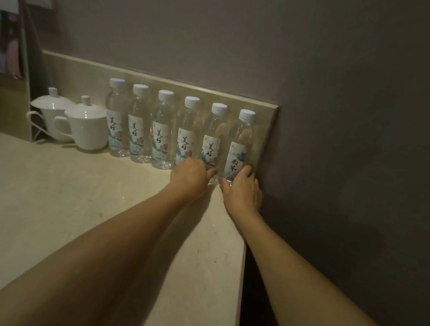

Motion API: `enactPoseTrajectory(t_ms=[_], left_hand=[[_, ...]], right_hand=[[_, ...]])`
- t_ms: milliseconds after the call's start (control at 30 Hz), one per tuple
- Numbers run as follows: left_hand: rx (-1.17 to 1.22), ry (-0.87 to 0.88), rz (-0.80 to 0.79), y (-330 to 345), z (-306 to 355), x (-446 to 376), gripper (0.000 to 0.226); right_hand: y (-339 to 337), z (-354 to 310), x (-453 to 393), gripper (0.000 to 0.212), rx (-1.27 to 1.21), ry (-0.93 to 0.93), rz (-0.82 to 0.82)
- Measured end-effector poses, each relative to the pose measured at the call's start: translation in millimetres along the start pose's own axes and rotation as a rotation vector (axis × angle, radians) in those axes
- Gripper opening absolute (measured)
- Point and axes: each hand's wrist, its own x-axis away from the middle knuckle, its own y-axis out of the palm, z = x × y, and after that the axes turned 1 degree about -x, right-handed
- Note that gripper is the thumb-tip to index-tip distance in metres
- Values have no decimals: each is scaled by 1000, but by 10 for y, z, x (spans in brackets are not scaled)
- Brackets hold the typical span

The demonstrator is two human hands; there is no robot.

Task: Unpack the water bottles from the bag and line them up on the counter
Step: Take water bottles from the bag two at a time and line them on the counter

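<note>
At far right, the last bottle is gripped low by the right hand; the fifth bottle is steadied by the left hand; both should be nudged level.

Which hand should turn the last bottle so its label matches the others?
Probably the right hand: it already grips the end bottle at its base. The left hand is at the neighbouring bottle.

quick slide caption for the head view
Both hands steady the last two of six water bottles lined along the counter backsplash.
</note>
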Motion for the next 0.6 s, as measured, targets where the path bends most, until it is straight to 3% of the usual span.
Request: enactPoseTrajectory(t_ms=[600], left_hand=[[83, -2, -30, -16, -17, 52, 40]], right_hand=[[-25, -15, 14, 62, 4, 25, -7]])
